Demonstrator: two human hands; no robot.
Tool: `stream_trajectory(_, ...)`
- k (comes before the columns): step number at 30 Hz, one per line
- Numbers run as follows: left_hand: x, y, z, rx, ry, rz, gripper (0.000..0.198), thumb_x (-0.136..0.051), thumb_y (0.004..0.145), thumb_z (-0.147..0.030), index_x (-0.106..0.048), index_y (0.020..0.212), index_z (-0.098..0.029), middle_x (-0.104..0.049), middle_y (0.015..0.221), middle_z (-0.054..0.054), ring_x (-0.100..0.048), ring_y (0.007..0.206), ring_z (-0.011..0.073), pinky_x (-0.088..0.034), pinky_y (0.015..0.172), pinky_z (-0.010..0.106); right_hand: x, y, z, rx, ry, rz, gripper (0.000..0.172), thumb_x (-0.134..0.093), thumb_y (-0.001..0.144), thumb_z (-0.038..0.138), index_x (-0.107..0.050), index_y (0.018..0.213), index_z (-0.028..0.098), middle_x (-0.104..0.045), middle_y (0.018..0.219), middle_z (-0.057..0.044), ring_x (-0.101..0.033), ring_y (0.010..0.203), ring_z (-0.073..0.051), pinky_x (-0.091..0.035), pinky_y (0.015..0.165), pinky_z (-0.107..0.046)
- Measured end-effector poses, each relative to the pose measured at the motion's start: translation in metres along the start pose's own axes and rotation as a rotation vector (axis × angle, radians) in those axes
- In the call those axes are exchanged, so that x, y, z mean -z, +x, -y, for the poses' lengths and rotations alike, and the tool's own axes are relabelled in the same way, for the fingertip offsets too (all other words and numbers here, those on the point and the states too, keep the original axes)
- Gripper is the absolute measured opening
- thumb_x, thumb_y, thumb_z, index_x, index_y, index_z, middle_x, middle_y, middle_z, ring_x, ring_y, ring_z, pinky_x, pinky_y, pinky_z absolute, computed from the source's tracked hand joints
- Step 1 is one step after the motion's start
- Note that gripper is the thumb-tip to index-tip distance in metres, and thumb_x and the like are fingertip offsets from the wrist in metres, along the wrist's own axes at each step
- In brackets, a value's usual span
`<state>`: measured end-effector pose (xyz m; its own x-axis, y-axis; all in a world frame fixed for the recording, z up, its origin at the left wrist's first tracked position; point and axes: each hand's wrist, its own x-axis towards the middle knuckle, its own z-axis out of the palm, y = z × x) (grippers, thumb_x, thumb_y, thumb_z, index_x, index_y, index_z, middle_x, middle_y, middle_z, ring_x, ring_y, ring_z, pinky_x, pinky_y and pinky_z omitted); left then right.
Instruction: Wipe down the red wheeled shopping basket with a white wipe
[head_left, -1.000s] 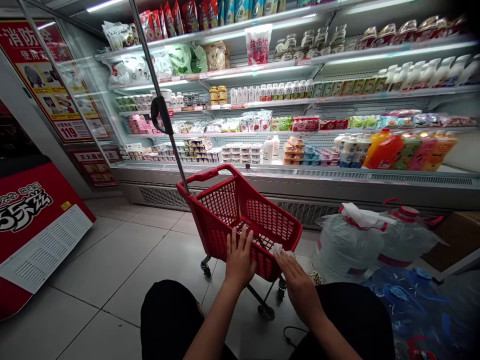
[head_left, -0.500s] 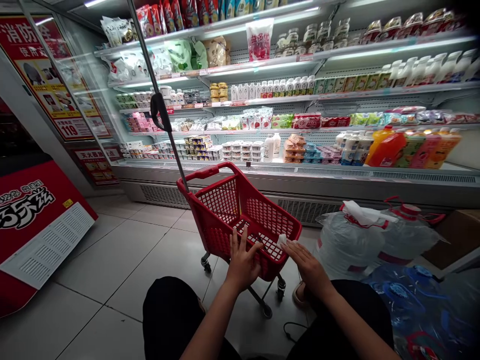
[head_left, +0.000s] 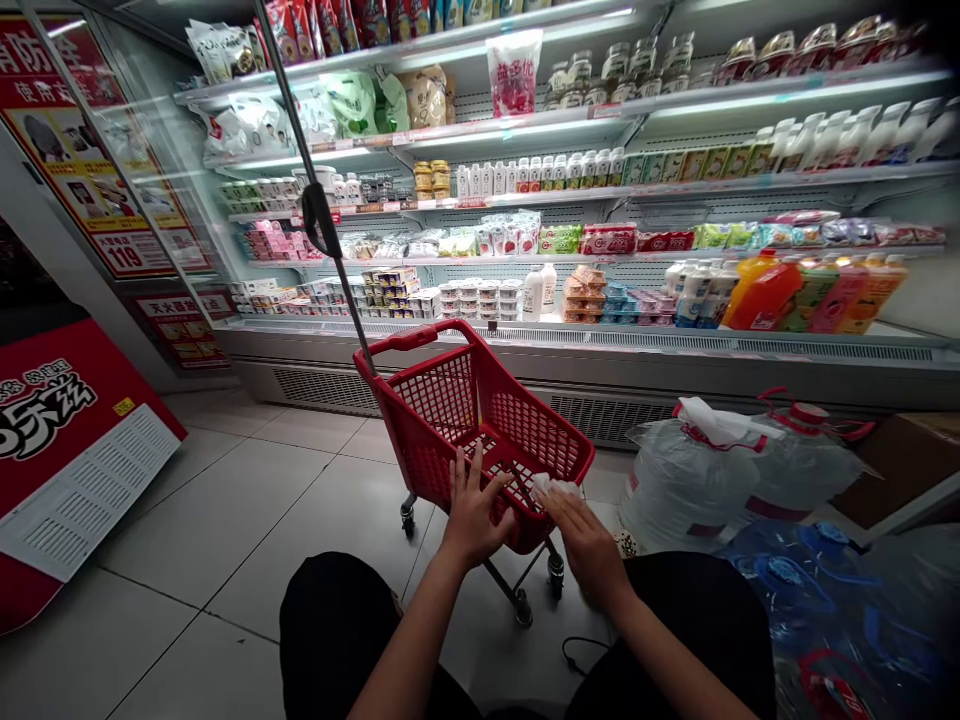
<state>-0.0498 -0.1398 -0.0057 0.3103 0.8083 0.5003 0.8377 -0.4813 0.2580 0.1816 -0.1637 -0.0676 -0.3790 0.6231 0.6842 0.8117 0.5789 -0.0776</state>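
Observation:
A small red shopping cart (head_left: 517, 425) on wheels stands on the tiled floor in front of me. My left hand (head_left: 471, 510) rests on its near rim, fingers spread over the mesh. My right hand (head_left: 581, 525) presses a crumpled white wipe (head_left: 553, 487) against the near right corner of the cart, fingers laid flat over it. My knees in black trousers show at the bottom of the view.
A lit refrigerated shelf unit (head_left: 600, 200) full of dairy and drinks runs behind the cart. Large water jugs (head_left: 690, 480) sit on the floor at right. A red cabinet (head_left: 67, 440) stands at left. A metal pole with a black strap (head_left: 319, 215) rises from the cart.
The cart has rolled or tilted slightly nearer and to the left. My right hand with the wipe has slid left along the rim; my left hand stays on the rim.

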Motion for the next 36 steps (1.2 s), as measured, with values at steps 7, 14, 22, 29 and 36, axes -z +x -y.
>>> stream_trajectory(7, -0.009, 0.002, 0.010, 0.104, 0.068, -0.046, 0.063, -0.058, 0.099, -0.049, -0.045, 0.156, -0.026, -0.007, 0.175, 0.012, -0.006, 0.161, 0.0382, -0.016, 0.125, 0.065, -0.013, 0.011, 0.037, 0.127, 0.009, 0.004, 0.088, -0.032, 0.083, -0.008, -0.021, 0.166, 0.019, -0.051, 0.158, -0.008, -0.044, 0.148, -0.020, -0.046, 0.119, -0.043)
stream_trajectory(14, -0.012, -0.004, 0.025, 0.139, 0.158, -0.036, 0.088, -0.058, 0.095, -0.064, -0.030, 0.162, -0.015, -0.015, 0.173, 0.019, -0.011, 0.161, 0.0362, -0.011, 0.127, 0.065, 0.000, 0.011, -0.027, 0.181, -0.041, 0.081, 0.082, -0.031, 0.090, -0.007, -0.021, 0.165, 0.024, -0.050, 0.159, -0.005, -0.046, 0.147, -0.017, -0.039, 0.124, -0.045)
stream_trajectory(22, -0.026, 0.003, 0.010, 0.138, 0.275, -0.043, 0.064, -0.046, 0.104, -0.041, -0.035, 0.159, -0.010, -0.025, 0.170, 0.019, -0.017, 0.160, 0.0298, -0.022, 0.129, 0.056, -0.001, 0.000, -0.042, -0.021, -0.135, -0.029, 0.079, -0.031, 0.092, -0.006, -0.022, 0.166, 0.024, -0.050, 0.159, -0.007, -0.045, 0.148, -0.021, -0.040, 0.123, -0.046)
stream_trajectory(29, -0.043, -0.021, -0.022, -0.076, 0.313, -0.058, 0.058, -0.039, 0.107, -0.027, -0.029, 0.164, -0.019, -0.032, 0.169, 0.007, -0.024, 0.158, 0.0230, -0.029, 0.128, 0.049, -0.009, 0.004, 0.016, 0.093, -0.099, 0.007, 0.078, -0.033, 0.093, -0.004, -0.019, 0.166, 0.021, -0.053, 0.156, -0.006, -0.046, 0.147, -0.020, -0.037, 0.125, -0.045)
stream_trajectory(36, -0.017, -0.029, 0.000, -0.193, 0.285, -0.005, 0.064, -0.046, 0.106, -0.031, -0.023, 0.165, -0.022, -0.028, 0.170, 0.004, -0.023, 0.159, 0.0233, -0.029, 0.128, 0.048, 0.013, 0.003, -0.049, 0.177, -0.114, 0.078, 0.078, -0.031, 0.092, -0.006, -0.028, 0.164, 0.024, -0.052, 0.157, -0.005, -0.048, 0.146, -0.017, -0.031, 0.128, -0.045)
